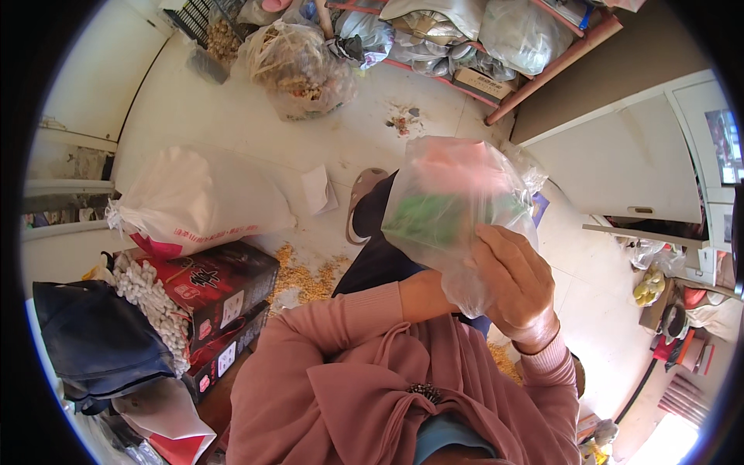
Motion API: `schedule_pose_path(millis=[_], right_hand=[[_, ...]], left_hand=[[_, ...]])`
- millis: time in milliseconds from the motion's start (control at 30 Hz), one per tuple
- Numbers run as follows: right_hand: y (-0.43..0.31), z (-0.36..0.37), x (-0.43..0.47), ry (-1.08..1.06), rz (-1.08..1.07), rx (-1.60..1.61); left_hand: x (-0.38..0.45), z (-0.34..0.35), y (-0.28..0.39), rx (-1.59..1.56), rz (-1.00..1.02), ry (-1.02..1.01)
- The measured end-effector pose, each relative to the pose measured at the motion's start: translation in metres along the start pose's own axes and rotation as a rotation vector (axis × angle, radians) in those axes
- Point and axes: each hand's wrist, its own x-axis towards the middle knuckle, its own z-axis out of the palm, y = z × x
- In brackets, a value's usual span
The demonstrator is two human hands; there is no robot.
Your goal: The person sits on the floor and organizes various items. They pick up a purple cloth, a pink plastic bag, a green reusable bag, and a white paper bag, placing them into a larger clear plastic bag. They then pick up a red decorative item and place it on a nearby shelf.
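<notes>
In front of my chest I hold up a clear plastic bag. A pink thing and a green thing show through its film; both are blurred, so I cannot tell what they are. My right hand grips the bag's lower right side, its fingers laid over the gathered film. From the left, my left forearm reaches across behind the bag's lower end. The left hand itself is hidden there, and its grip does not show.
Yellow grains lie scattered over the floor. To the left, a full white sack rests by red-and-black boxes. Ahead stand a stuffed clear bag and a rack of bags. White cabinets line the right.
</notes>
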Motion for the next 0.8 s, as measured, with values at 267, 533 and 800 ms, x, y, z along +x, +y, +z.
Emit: schedule_pose_path(millis=[267, 533, 800], right_hand=[[0.020, 0.041, -0.056, 0.206, 0.369, 0.187], [0.016, 0.054, -0.042, 0.262, 0.470, 0.181], [0.047, 0.064, -0.041, 0.259, 0.577, 0.194]], left_hand=[[0.022, 0.010, -0.021, -0.073, 0.015, 0.002], [0.012, -0.039, -0.018, -0.238, -0.021, -0.351], [0.011, -0.160, 0.007, -0.461, 0.073, -0.378]])
